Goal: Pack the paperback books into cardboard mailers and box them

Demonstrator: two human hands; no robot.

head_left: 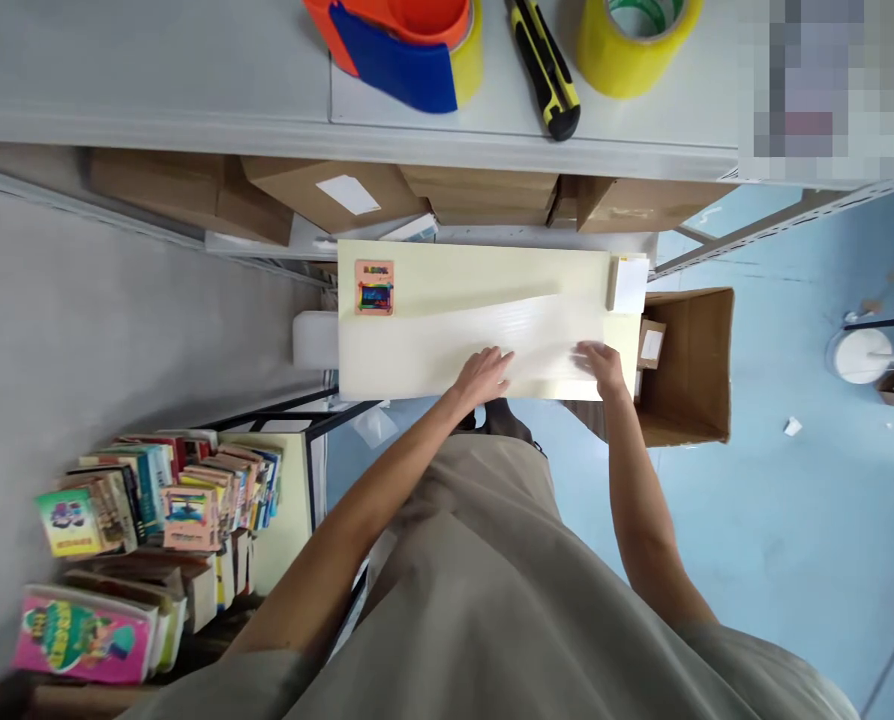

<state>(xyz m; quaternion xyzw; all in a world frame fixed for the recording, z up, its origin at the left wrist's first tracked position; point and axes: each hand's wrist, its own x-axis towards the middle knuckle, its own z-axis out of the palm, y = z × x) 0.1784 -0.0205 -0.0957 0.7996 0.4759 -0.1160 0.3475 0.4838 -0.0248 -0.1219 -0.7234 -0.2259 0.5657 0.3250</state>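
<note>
A pale yellow low table [432,275] stands below me under the grey shelf. A stack of clear plastic bags [484,330] lies across it. My left hand [483,375] rests on the near edge of that stack, fingers spread. My right hand [603,366] touches the stack's right end, fingers curled on the plastic. A small colourful card [374,287] lies at the table's left corner. A small white-labelled packet [627,283] sits at the right corner.
An open cardboard box [691,370] stands on the blue floor right of the table. A cart of colourful books [154,510] is at the left. The grey shelf [192,90] carries a tape dispenser [402,45], a utility knife [544,65] and a yellow tape roll [634,40]. Cardboard boxes [327,190] sit beneath.
</note>
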